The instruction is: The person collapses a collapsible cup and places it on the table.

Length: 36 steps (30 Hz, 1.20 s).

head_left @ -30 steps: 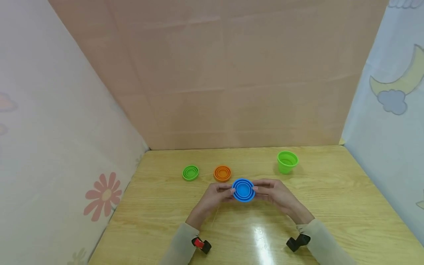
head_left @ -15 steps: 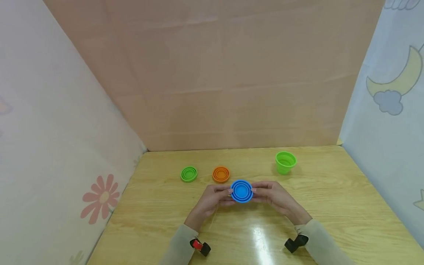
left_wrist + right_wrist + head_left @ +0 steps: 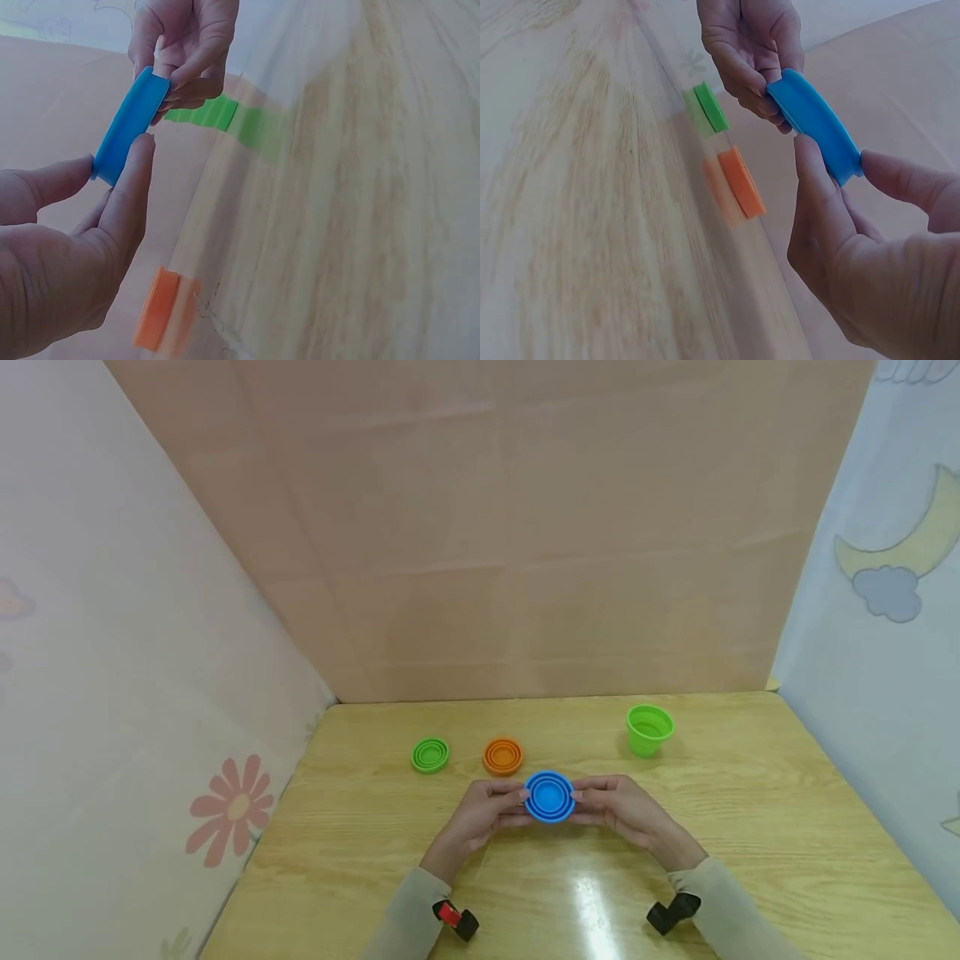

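Observation:
A blue collapsible cup (image 3: 550, 797), folded flat into rings, is held up off the table between both hands. My left hand (image 3: 480, 812) pinches its left edge, thumb on the front rim and fingers behind. On the opposite edge, my right hand (image 3: 622, 810) pinches it the same way. Both wrist views show the blue cup (image 3: 131, 127) edge-on as a thin disc. Just beyond the left hand lies an orange collapsed cup (image 3: 502, 757), with a green collapsed cup (image 3: 430, 756) to its left.
An expanded green cup (image 3: 649, 730) stands upright at the back right of the wooden table (image 3: 360, 827). A brown paper-like panel (image 3: 525, 543) rises behind the table, and pale decorated walls flank it on both sides.
Both hands keep their pinch on the blue cup, which stays nearly in place. Only a slight shift of the whole head view shows.

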### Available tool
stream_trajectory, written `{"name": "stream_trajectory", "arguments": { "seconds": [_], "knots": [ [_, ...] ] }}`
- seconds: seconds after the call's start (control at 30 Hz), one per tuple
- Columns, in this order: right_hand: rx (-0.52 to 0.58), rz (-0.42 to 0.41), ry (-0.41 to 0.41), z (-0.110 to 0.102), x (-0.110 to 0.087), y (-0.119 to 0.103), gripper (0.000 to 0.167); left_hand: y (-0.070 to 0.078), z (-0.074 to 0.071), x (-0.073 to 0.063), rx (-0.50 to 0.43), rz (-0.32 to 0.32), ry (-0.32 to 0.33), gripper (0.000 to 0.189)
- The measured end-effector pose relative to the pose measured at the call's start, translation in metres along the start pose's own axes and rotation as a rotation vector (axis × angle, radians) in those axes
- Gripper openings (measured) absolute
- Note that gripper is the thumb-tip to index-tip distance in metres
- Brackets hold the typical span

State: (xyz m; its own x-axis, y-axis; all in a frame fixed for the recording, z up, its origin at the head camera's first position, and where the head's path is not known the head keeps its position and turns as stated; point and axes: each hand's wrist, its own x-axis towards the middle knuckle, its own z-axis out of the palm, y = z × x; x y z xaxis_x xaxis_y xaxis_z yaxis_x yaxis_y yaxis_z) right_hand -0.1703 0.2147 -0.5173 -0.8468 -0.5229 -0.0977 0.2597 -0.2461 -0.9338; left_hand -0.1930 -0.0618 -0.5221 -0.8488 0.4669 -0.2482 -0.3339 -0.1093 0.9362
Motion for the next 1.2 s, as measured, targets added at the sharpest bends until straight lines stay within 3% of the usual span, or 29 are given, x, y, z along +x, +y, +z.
{"name": "stream_trajectory", "arguments": {
  "seconds": [0.33,0.5,0.67,0.97,1.2],
  "knots": [
    [0.009,-0.001,-0.02,-0.006,-0.003,0.005,0.03,-0.004,0.001,0.001,-0.004,-0.012,-0.002,0.029],
    [0.005,-0.003,0.01,-0.008,-0.008,0.004,0.028,-0.003,0.003,0.005,0.023,-0.006,-0.017,0.03],
    [-0.001,-0.003,0.037,-0.015,-0.008,0.001,0.028,0.001,0.006,0.017,0.033,-0.011,-0.021,0.03],
    [0.022,0.018,0.091,-0.038,0.003,-0.001,0.028,0.009,0.015,0.045,0.095,-0.036,0.024,0.032],
    [-0.015,0.021,0.174,-0.041,0.01,-0.009,0.035,0.016,0.022,0.061,0.139,-0.059,0.081,0.033]
  ]
}}
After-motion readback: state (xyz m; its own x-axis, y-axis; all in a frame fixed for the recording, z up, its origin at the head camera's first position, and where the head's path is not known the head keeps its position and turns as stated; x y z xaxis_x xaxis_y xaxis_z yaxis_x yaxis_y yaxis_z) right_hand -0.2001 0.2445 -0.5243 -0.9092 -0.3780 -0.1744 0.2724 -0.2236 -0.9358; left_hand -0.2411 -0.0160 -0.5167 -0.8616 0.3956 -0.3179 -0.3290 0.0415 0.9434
